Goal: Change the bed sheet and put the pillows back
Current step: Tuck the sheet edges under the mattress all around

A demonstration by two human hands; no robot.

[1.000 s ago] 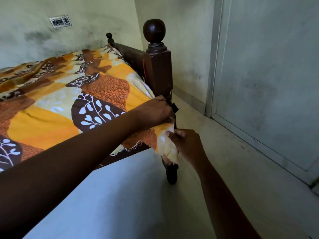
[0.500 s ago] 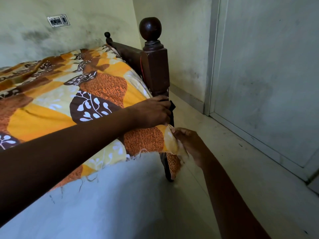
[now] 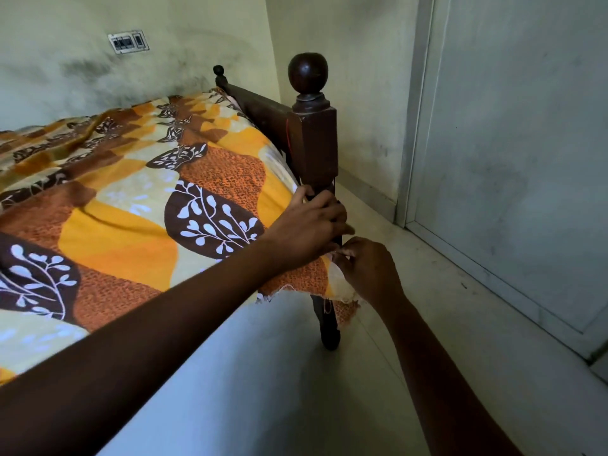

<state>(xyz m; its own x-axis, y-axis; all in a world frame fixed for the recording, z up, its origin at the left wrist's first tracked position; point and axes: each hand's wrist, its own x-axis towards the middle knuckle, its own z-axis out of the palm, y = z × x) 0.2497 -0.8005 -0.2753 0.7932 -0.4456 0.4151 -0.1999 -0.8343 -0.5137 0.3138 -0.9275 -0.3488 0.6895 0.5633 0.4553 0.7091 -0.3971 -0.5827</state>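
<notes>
Bed sheet (image 3: pixel 138 205), orange, yellow and brown leaf print, lies spread over the bed from 9 o'clock to centre, its frayed corner hanging at the dark wooden bedpost (image 3: pixel 316 143). Left hand (image 3: pixel 309 225) rests palm-down on the sheet corner just at the foot of the post, fingers together and curled over the cloth; whether they pinch it, cannot tell. Right hand (image 3: pixel 365 271), at 4 o'clock from the left hand and touching it, has its fingers clamped on the hanging corner of the sheet. Pale mattress side (image 3: pixel 230 373) shows below the sheet edge. Switch plate (image 3: pixel 128 41) on wall at 11 o'clock. Door (image 3: pixel 513 153) at 3 o'clock.
</notes>
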